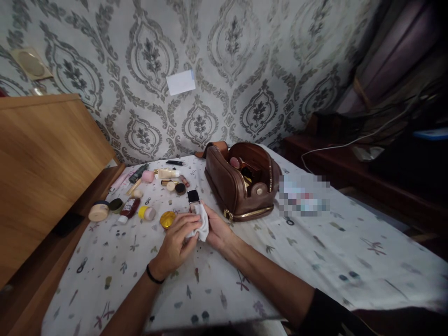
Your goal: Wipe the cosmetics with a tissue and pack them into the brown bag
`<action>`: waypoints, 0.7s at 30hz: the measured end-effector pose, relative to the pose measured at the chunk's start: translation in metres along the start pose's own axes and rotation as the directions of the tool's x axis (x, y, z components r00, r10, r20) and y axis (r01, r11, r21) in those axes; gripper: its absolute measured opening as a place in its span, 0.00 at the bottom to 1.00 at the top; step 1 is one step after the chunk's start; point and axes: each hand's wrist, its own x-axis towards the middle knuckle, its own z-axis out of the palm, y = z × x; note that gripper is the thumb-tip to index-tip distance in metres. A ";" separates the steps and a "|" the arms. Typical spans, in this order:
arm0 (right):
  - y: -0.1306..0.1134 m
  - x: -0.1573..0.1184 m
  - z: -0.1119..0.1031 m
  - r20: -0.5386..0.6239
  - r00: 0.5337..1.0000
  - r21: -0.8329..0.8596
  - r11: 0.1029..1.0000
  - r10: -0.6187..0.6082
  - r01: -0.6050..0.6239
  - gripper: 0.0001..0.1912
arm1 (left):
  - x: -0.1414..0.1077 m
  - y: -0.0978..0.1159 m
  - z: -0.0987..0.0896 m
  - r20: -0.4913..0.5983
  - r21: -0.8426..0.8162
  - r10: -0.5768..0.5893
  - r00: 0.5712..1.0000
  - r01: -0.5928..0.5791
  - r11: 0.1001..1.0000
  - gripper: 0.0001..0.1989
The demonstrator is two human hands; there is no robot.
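Note:
In front of the brown bag, my right hand [217, 229] is closed around a small clear bottle with a square black top [193, 196]. My left hand [178, 238] is closed on a white cloth or tissue [202, 227], pressed against the bottle's lower part. Both hands meet there, so most of the bottle is hidden. A yellow round container [167, 219] sits just beside my left fingers. To the right, the brown toiletry bag [219, 179] stands unzipped, with several cosmetics inside, among them a pink round item [235, 162].
Left on the patterned cloth [245, 270] lie several cosmetics: a cream tube [167, 173], a dark red bottle [129, 208], a yellow-and-pink item [147, 213] and a beige jar [99, 211]. A wooden cabinet [45, 172] borders the left side. A blurred patch [304, 196] lies right of the bag.

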 end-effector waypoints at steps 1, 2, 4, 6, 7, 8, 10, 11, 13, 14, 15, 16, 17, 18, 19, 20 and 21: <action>-0.001 -0.001 0.001 0.000 1.000 -0.006 1.000 0.001 -0.001 0.14 | 0.000 0.000 0.001 0.006 -0.002 0.006 1.000 -0.006 1.000 0.12; -0.001 -0.001 0.001 -0.001 1.000 -0.014 1.000 -0.002 0.002 0.14 | -0.001 0.000 0.002 0.007 0.000 0.012 1.000 -0.012 1.000 0.10; 0.000 -0.002 0.001 -0.004 1.000 -0.034 0.999 -0.023 0.023 0.14 | -0.001 0.001 0.004 0.004 0.011 0.012 1.000 -0.012 1.000 0.06; 0.003 -0.002 0.002 -0.007 0.999 -0.058 0.997 -0.054 0.053 0.13 | -0.002 0.002 0.005 -0.010 0.026 -0.003 1.000 0.004 1.000 0.04; 0.005 -0.002 0.002 -0.009 0.997 -0.070 0.995 -0.071 0.071 0.12 | -0.002 0.003 0.005 -0.020 0.033 -0.012 1.000 0.013 0.999 0.03; 0.007 -0.002 0.002 -0.013 0.996 -0.080 0.993 -0.089 0.088 0.12 | -0.002 0.003 0.006 -0.032 0.042 -0.020 0.999 0.021 0.999 0.04; 0.010 -0.002 0.003 -0.023 0.992 -0.101 0.988 -0.120 0.118 0.12 | -0.002 0.003 0.005 -0.067 0.068 -0.035 0.997 0.040 0.997 0.04; 0.012 -0.002 0.003 -0.028 0.991 -0.111 0.986 -0.132 0.128 0.13 | -0.002 0.003 0.004 -0.088 0.085 -0.043 0.995 0.050 0.995 0.05; 0.014 -0.002 0.004 -0.038 0.989 -0.133 0.982 -0.143 0.137 0.13 | -0.002 0.001 0.002 -0.141 0.122 -0.058 0.988 0.075 0.990 0.05; 0.016 -0.003 0.004 -0.040 0.989 -0.145 0.980 -0.142 0.135 0.14 | -0.001 0.000 0.001 -0.172 0.142 -0.065 0.983 0.090 0.986 0.05; 0.017 -0.003 0.004 -0.042 0.989 -0.157 0.979 -0.141 0.133 0.14 | -0.001 -0.001 -0.001 -0.204 0.161 -0.071 0.976 0.105 0.981 0.05; 0.018 -0.003 0.004 -0.044 0.989 -0.168 0.977 -0.138 0.129 0.15 | -0.001 -0.002 -0.003 -0.235 0.179 -0.076 0.969 0.120 0.977 0.05; 0.019 -0.004 0.004 -0.046 0.990 -0.177 0.976 -0.137 0.127 0.15 | -0.001 -0.003 -0.005 -0.267 0.194 -0.081 0.960 0.136 0.972 0.05; 0.020 -0.004 0.004 -0.050 0.990 -0.183 0.975 -0.135 0.124 0.16 | -0.001 -0.005 -0.007 -0.298 0.204 -0.089 0.950 0.155 0.967 0.04; 0.021 -0.004 0.004 -0.054 0.990 -0.187 0.975 -0.131 0.119 0.16 | -0.001 -0.006 -0.009 -0.329 0.210 -0.101 0.939 0.177 0.961 0.04; 0.022 -0.004 0.004 -0.056 0.990 -0.189 0.975 -0.126 0.114 0.15 | -0.001 -0.007 -0.011 -0.359 0.212 -0.117 0.926 0.203 0.956 0.04; 0.022 -0.004 0.004 -0.055 0.991 -0.190 0.976 -0.120 0.108 0.15 | -0.001 -0.008 -0.013 -0.386 0.208 -0.140 0.912 0.233 0.950 0.04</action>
